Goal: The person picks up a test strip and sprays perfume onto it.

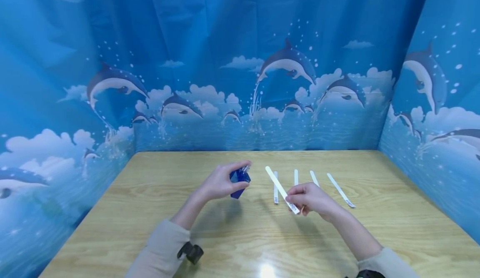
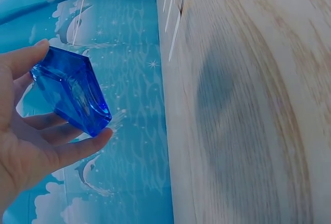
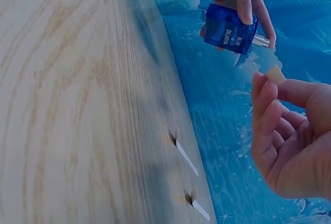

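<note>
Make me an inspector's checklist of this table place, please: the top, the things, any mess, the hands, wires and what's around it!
Surface: pale wood-grain table, with shadows and a bright light spot.
Job's things: blue bottle with a silver nozzle; held white strip; four more strips lying on the table.
Clutter: nothing seen.
Hands: left hand holds the bottle, tilted, above the table; right hand pinches a strip near one end.
Cables: nothing seen.
Surroundings: blue curtain with dolphins, clouds and water.
</note>
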Demonstrator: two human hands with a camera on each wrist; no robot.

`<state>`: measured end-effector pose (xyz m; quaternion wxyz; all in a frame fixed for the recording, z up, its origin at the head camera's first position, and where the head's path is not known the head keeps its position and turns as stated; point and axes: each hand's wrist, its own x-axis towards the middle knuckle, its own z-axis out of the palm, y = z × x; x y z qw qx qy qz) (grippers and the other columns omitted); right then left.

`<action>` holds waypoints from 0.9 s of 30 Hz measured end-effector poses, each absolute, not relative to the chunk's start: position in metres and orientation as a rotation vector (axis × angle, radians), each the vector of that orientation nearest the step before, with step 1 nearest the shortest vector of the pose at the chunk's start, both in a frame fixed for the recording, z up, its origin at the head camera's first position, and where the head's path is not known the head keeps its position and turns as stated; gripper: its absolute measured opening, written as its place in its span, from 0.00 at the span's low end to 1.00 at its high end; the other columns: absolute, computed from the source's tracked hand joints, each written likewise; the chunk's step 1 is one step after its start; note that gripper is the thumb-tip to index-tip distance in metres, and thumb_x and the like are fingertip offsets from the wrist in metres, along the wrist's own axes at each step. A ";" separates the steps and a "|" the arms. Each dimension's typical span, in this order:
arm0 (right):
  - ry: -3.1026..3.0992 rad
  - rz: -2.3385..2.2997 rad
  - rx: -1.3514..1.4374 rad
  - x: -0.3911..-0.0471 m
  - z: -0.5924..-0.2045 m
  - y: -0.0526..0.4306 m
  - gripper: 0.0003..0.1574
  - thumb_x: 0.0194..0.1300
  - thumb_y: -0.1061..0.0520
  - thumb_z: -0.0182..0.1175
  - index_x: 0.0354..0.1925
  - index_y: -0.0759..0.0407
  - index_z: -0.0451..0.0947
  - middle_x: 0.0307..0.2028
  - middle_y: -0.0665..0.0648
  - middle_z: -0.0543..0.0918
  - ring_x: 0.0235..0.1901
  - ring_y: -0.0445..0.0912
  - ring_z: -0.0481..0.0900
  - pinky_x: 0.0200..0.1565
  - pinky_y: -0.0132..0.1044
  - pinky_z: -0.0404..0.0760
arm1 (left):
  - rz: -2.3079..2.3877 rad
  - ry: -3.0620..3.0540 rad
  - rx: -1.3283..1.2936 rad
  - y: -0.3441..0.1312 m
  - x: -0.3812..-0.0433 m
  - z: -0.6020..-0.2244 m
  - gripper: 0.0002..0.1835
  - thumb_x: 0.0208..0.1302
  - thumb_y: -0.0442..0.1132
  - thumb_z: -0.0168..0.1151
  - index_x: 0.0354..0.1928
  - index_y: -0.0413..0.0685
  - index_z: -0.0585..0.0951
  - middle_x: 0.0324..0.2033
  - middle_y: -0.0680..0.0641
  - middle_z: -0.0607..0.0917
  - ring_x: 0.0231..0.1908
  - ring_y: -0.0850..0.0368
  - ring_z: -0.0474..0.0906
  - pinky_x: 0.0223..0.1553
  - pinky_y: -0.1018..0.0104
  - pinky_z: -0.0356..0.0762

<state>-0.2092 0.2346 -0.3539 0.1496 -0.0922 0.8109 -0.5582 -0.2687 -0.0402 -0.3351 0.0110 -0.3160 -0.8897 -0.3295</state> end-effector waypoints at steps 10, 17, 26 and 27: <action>2.357 -1.626 -0.250 -0.212 -0.354 0.242 0.18 0.62 0.59 0.58 0.41 0.77 0.73 0.19 0.50 0.73 0.20 0.39 0.68 0.20 0.29 0.70 | -1.252 -2.744 -0.956 -0.048 -0.272 -0.338 0.31 0.59 0.46 0.64 0.65 0.61 0.67 0.59 0.44 0.73 0.53 0.42 0.72 0.46 0.50 0.75; 2.380 -1.625 -0.221 -0.212 -0.353 0.253 0.17 0.62 0.59 0.58 0.39 0.76 0.73 0.20 0.50 0.74 0.21 0.39 0.69 0.22 0.30 0.72 | -1.250 -2.731 -0.952 -0.049 -0.272 -0.339 0.31 0.59 0.46 0.64 0.65 0.61 0.67 0.60 0.46 0.72 0.55 0.42 0.70 0.49 0.47 0.73; 2.422 -1.634 -0.152 -0.210 -0.356 0.276 0.21 0.63 0.59 0.57 0.44 0.78 0.72 0.22 0.49 0.74 0.23 0.39 0.70 0.23 0.30 0.73 | -1.241 -2.698 -0.969 -0.051 -0.271 -0.340 0.31 0.60 0.46 0.63 0.66 0.61 0.67 0.59 0.46 0.73 0.54 0.43 0.72 0.48 0.49 0.74; 2.432 -1.636 -0.134 -0.210 -0.357 0.280 0.21 0.63 0.59 0.57 0.45 0.78 0.72 0.22 0.49 0.74 0.23 0.39 0.70 0.23 0.31 0.73 | -1.239 -2.695 -0.968 -0.052 -0.271 -0.340 0.31 0.60 0.46 0.63 0.66 0.61 0.67 0.60 0.46 0.73 0.54 0.43 0.72 0.48 0.48 0.74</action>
